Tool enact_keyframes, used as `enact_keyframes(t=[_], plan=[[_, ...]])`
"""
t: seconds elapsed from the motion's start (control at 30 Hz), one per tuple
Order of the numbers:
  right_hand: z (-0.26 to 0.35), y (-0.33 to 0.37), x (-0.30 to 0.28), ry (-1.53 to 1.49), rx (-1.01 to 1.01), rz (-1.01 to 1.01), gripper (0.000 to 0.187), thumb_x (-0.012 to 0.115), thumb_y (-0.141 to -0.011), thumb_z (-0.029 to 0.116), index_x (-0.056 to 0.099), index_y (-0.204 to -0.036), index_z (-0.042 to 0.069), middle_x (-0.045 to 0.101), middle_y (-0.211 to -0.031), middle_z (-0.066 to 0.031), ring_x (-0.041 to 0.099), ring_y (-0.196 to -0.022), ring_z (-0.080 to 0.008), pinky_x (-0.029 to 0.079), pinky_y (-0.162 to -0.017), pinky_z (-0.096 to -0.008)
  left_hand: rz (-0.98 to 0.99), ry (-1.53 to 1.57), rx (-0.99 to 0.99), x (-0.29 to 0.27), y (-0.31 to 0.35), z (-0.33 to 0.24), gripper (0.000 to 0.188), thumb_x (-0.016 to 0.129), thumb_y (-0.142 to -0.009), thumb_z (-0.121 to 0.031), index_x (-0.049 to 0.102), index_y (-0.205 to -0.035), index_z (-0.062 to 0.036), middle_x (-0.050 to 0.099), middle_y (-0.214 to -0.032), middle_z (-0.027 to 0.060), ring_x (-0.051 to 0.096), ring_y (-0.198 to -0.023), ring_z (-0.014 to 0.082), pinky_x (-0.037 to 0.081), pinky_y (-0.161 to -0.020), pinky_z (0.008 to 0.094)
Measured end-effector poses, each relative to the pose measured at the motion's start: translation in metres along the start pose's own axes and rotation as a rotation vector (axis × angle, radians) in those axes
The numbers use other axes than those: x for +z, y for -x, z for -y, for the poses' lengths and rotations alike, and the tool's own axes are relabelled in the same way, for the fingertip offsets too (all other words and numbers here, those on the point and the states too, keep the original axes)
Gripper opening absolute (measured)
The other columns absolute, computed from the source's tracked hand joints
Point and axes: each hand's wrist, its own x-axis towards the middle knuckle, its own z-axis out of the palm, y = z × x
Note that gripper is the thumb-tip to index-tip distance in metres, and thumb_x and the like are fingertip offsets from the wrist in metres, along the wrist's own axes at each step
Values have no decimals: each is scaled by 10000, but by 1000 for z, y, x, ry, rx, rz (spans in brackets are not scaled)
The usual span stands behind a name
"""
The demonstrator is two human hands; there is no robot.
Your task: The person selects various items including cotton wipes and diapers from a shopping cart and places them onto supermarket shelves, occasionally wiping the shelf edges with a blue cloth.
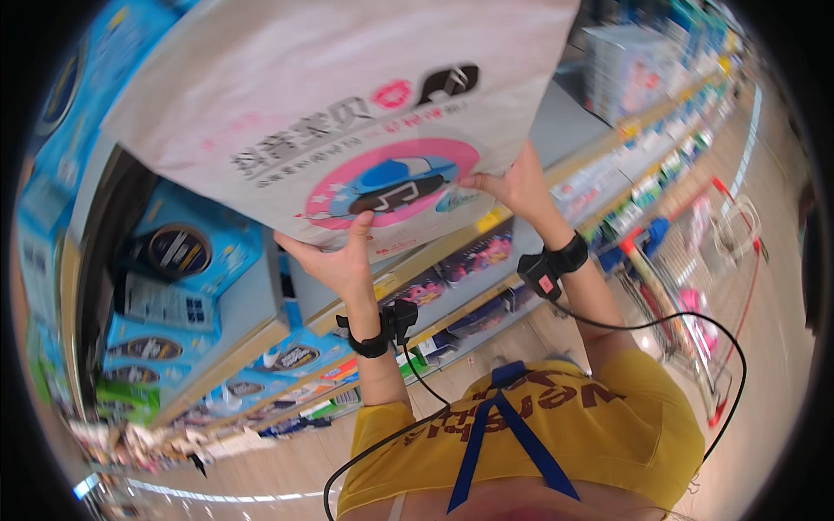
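A large white bag-like package [287, 82] with a pink ring and a blue cartoon shape on its front is held up before the shelves. My left hand [334, 260] grips its lower left edge, thumb on the front and fingers hidden behind. On the lower right edge, my right hand [514, 187] holds it the same way, its thumb pressed on the printed face. The package tilts and covers much of the shelf behind it. Black straps with small boxes and cables sit on both wrists.
Blue packages [195, 230] fill the shelves at the left. A white box [630, 69] stands on the shelf at upper right. Low shelf rows run below the package. At the right, a wire shopping cart [695, 269] with red trim stands on the floor.
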Motion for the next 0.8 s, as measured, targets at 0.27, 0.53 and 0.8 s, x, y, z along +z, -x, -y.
enact_keyframes(t=[0.27,0.53,0.8], plan=[[15,54,-188,247,26,-280,865,867,-589,169,417,-1318,52,574,-1182,-109,543,-1095,-220,423,-939,-344,364,450,-94,163,61,-28,901,843,-643,-92,306,-1360,6,429,-1296,165,433,-1197,241,306,-1049,383],[43,162,-374,611,259,-510,875,837,-578,20,398,-1334,67,545,-1230,-87,517,-1142,-209,443,-943,-347,863,499,-110,343,167,-88,797,869,-574,-31,419,-1229,34,523,-1183,150,529,-1058,219,409,-965,347],[-13,286,-542,733,627,-812,761,808,-596,16,444,-1264,37,586,-1150,-135,562,-1092,-258,449,-936,-358,1337,666,-2,541,351,-97,412,848,-609,-48,643,-959,27,659,-974,111,615,-857,209,488,-794,337]])
